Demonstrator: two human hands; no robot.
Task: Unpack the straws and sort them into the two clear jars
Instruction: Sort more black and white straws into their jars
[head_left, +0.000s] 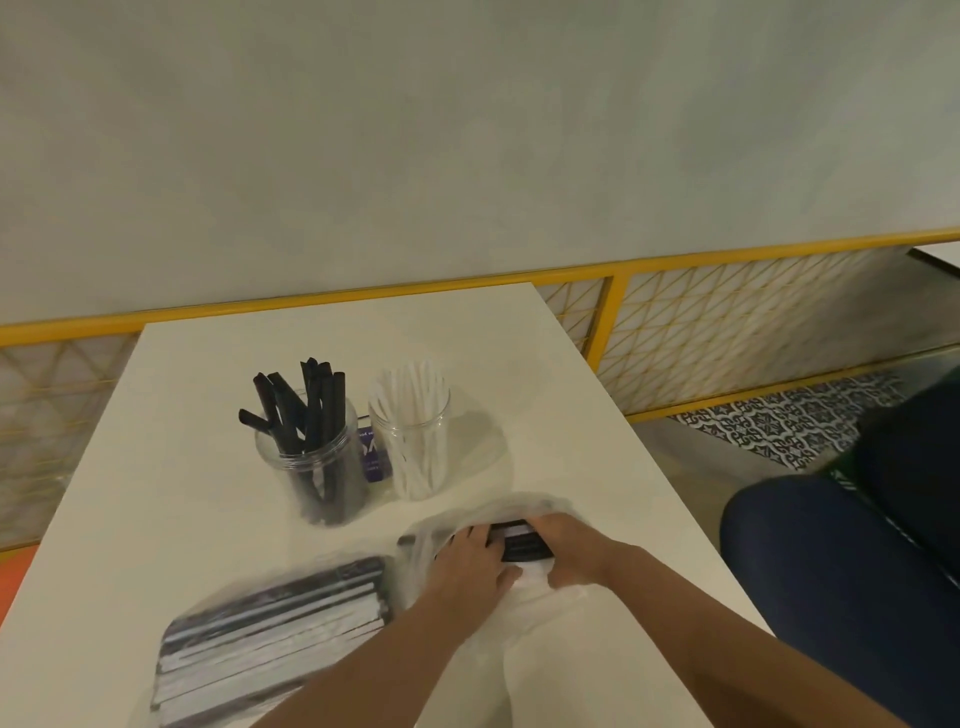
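Two clear jars stand mid-table: the left jar holds several black straws, the right jar holds several white straws. In front of them a clear plastic bag lies open with black and white wrapped straws inside. My left hand reaches into the bag with its fingers on the straws. My right hand curls over the same bundle from the right. A flat pack of black and white straws lies at the front left.
A small purple card stands between and behind the jars. The white table ends at a yellow railing by the wall. A person's dark-trousered legs are beside the table's right edge.
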